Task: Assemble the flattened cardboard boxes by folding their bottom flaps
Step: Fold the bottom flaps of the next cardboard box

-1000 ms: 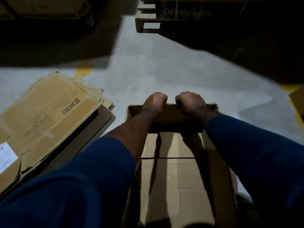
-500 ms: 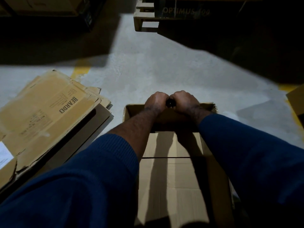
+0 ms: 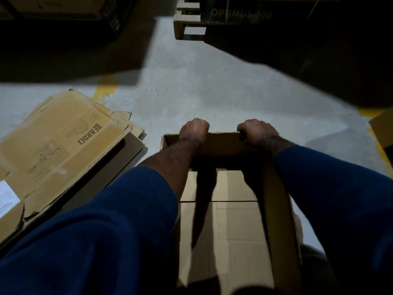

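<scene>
Both fists clamp the far rim of the open box point(image 3: 223, 143) at frame centre: left hand point(image 3: 194, 128), right hand point(image 3: 257, 130). Its bottom flaps lie closed. Flattened boxes point(image 3: 63, 141) at left remain unassembled.

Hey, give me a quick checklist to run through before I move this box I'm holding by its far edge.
1. Left hand closed over the far wall of the open box: ok.
2. Right hand closed over the same wall: ok.
3. Bottom flaps folded flat with the seam closed: ok.
4. Bottom flaps taped or locked: cannot tell.
5. Floor ahead of the box free of obstacles: ok.
6. Stack of flattened boxes on the left clear of the box: ok.
</scene>
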`<state>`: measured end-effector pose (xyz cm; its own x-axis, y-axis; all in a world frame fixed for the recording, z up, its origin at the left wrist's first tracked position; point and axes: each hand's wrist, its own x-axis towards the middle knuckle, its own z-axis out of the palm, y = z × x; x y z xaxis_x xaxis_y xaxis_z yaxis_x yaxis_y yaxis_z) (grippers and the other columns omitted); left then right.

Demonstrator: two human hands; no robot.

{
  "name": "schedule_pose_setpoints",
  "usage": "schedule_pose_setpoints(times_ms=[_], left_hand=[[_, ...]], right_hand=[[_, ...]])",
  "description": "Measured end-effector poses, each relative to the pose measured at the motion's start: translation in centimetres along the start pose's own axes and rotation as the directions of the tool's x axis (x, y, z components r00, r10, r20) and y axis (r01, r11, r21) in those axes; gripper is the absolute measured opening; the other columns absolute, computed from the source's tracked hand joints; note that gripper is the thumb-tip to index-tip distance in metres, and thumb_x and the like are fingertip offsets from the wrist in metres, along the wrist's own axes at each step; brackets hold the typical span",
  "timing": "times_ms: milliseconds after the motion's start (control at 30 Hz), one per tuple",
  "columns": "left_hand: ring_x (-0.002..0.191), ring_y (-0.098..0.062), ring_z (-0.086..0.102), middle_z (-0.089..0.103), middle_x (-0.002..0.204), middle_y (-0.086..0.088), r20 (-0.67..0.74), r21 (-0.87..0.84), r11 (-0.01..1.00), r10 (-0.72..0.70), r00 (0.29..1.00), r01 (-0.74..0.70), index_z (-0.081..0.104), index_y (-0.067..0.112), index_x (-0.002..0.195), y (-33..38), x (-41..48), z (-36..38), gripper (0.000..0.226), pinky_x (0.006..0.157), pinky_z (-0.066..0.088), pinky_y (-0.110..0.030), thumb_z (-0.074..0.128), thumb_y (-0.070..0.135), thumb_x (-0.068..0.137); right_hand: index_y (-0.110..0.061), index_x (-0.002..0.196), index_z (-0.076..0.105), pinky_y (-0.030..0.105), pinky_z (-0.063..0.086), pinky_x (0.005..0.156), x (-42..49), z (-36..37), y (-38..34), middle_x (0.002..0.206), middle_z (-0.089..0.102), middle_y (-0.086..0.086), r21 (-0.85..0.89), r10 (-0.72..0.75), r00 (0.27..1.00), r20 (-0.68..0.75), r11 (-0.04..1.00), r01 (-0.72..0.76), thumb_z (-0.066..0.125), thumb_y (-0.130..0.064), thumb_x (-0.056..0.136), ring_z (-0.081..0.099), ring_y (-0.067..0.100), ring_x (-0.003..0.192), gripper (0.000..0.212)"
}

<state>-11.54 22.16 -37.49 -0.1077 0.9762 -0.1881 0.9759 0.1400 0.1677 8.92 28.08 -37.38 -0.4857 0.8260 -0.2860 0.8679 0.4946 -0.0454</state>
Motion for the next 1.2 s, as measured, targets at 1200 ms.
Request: schedule_pose_setpoints(times_ms=[1200], left_hand=[[0.093,-0.028,0.064,0.067,0.100,-0.007,0.028,-0.153,0.963,-0.222,0.975,0.223,0.060,0.024,0.071,-6.7,-0.6,-0.7,0.032,0.067,0.049,-0.032,0.076,-0.002,0.079]], right_hand=[[-0.015,0.112,0.072,0.036,0.050,0.073,-0.9,-0.2,2.4,0.107,0.067,0.012,-0.155,0.180,0.983,-0.030,0.971,-0.182,0.061,-0.005,0.093,0.066,0.032,0.097,0.024]])
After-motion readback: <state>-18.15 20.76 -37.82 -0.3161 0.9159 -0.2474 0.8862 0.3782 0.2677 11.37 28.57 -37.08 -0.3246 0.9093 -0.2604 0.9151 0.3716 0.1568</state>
